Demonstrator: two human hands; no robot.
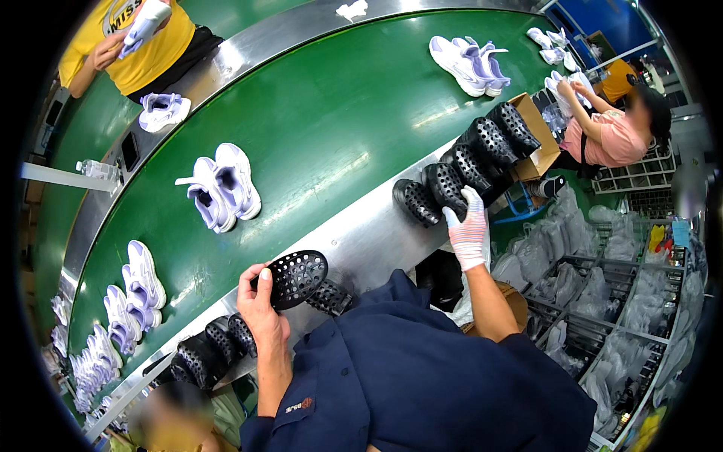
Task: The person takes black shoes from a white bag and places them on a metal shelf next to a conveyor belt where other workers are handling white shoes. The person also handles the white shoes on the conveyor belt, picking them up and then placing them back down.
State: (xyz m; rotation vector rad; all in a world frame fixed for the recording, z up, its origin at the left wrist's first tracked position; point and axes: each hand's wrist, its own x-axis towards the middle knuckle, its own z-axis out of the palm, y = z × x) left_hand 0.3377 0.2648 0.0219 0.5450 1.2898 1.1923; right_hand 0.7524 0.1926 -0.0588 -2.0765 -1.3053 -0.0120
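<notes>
Head view: the left hand [260, 301] has a closed grip on a black perforated sole [295, 277], thumb on its rim, holding it tilted just above the steel bench [361, 241] beside the green conveyor belt [324, 128]. The gloved right hand [467, 230] rests with its fingers curled on the end of a row of black soles [467, 162] leaning on edge. A steady hold on the sole's rim, I judge, keeps it from slipping. The cardboard box [536, 135] at the row's far end holds more such soles. White-and-lilac shoes [222, 187] lie in pairs on the belt.
</notes>
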